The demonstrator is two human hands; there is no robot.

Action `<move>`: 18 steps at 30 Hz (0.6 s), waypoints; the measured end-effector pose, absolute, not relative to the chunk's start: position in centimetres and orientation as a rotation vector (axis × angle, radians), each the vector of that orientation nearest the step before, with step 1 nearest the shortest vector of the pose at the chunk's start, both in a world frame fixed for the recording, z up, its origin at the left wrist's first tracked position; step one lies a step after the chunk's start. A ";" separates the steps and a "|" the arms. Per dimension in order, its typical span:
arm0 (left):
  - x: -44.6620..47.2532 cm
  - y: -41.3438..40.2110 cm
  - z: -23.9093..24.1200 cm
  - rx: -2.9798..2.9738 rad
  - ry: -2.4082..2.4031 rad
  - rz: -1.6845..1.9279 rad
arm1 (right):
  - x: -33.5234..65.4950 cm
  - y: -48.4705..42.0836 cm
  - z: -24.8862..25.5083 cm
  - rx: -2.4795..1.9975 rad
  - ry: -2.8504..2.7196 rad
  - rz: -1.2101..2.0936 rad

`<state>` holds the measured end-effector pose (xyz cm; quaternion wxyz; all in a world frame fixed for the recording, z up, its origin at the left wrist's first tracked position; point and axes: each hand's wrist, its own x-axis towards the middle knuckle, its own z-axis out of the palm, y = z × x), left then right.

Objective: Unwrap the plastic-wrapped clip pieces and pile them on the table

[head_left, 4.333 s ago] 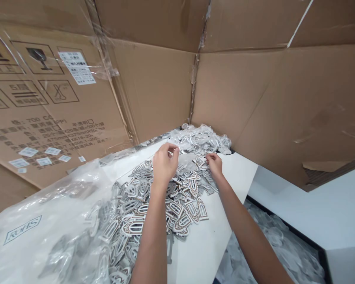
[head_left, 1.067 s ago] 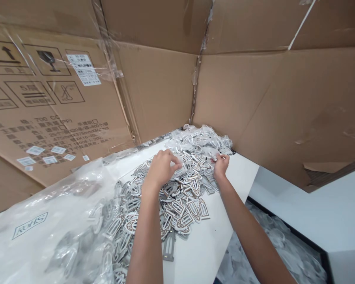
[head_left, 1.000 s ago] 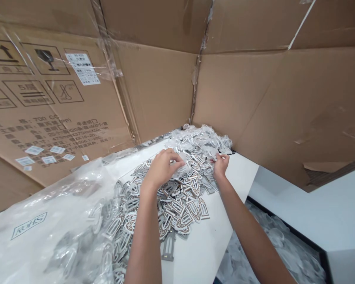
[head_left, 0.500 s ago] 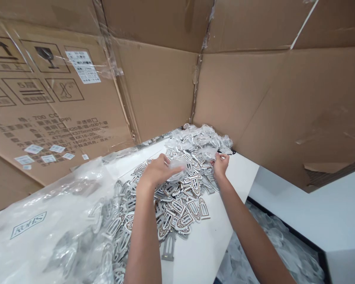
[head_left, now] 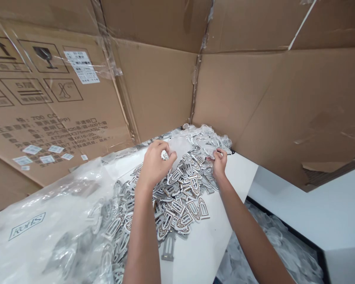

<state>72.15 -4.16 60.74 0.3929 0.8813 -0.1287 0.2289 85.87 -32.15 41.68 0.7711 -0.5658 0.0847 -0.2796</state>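
Note:
My left hand is closed in a pinch on a small translucent plastic bag, raised over the middle of the pile; the bag looks flat. Below it lies a heap of small arch-shaped pieces, white and grey with brown scroll patterns and slots. At the heap's right edge my right hand has thumb and fingers pinched on a bagged piece, partly hidden by the fingers. More bagged pieces are piled at the back, close to both hands.
Tall cardboard walls stand behind and to the right of the white table. On the left lies a large clear plastic bag marked RoHS, with more pieces under its film. Crumpled clear bags fill a dark-rimmed container below right.
My left hand has lifted slightly and turned, and the plastic bag has moved up off the pieces. Only a slight shift of the fingers shows in my right hand.

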 end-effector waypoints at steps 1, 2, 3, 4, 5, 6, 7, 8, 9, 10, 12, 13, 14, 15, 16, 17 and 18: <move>72.3 -4.4 60.5 2.239 -0.337 0.563 | 85.6 -32.0 42.2 -1.186 0.119 -0.543; 72.5 -4.6 60.2 2.246 -0.333 0.527 | 85.3 -31.8 42.8 -1.137 0.059 -0.466; 72.7 -4.8 59.8 2.256 -0.313 0.485 | 84.9 -31.6 43.3 -1.080 0.001 -0.381; 73.0 -5.0 59.4 2.264 -0.284 0.441 | 84.5 -31.4 43.7 -1.018 -0.049 -0.297; 73.2 -5.2 58.9 2.270 -0.251 0.396 | 84.1 -31.2 44.1 -0.957 -0.086 -0.222; 73.4 -5.5 58.4 2.275 -0.223 0.348 | 83.7 -30.8 44.3 -0.905 -0.110 -0.159; 73.6 -5.8 57.9 2.282 -0.203 0.300 | 83.3 -30.5 44.5 -0.866 -0.119 -0.111; 73.8 -6.0 57.5 2.288 -0.197 0.251 | 82.9 -30.1 44.6 -0.845 -0.121 -0.075; 74.0 -6.3 57.0 2.296 -0.208 0.203 | 82.5 -29.7 44.7 -0.838 -0.122 -0.054; 74.2 -6.6 56.6 2.307 -0.245 0.163 | 82.2 -29.3 44.8 -0.841 -0.131 -0.042; 74.4 -7.1 56.0 2.323 -0.395 0.102 | 81.6 -28.6 45.0 -0.874 -0.188 -0.021; 74.6 -7.4 55.8 2.324 -0.484 0.077 | 81.3 -28.2 45.1 -0.899 -0.223 -0.010; 74.7 -7.6 55.6 2.320 -0.564 0.051 | 81.0 -28.0 45.3 -0.928 -0.251 -0.002; 74.7 -7.8 55.5 2.313 -0.624 0.030 | 80.8 -27.7 45.5 -0.963 -0.263 0.001; 74.8 -7.9 55.4 2.306 -0.661 0.017 | 80.6 -27.5 45.6 -1.003 -0.261 -0.003; 74.9 -8.1 55.4 2.299 -0.677 0.016 | 80.4 -27.3 45.8 -1.044 -0.252 -0.015; 75.0 -8.2 55.3 2.290 -0.687 0.025 | 80.3 -27.2 45.9 -1.086 -0.246 -0.021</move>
